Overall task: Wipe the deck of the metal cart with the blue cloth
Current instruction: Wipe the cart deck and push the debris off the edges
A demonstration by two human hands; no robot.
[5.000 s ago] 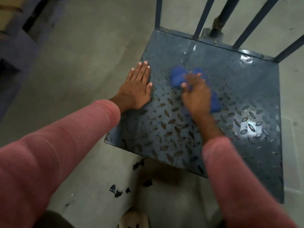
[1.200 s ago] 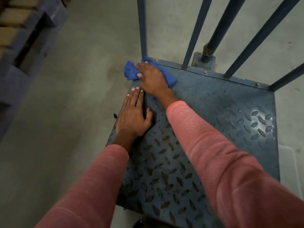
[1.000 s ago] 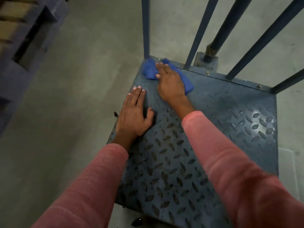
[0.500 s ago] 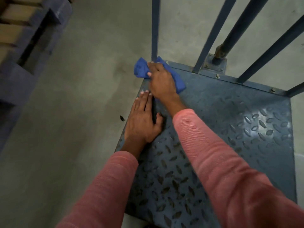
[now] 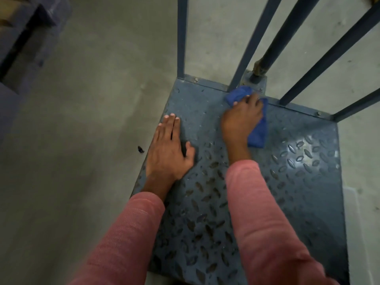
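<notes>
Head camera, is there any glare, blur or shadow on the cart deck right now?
Head view: glare whitens the tread on the deck toward its right edge; the left hand casts a dark shadow beside its fingers; the right hand on the blue cloth looks slightly soft; frame corners darken.

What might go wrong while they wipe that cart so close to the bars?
The right hand holds the blue cloth at the foot of the upright bars, so knuckles could knock them or the cloth could catch there. The left hand rests flat at the left edge of the deck and might slip off.
</notes>
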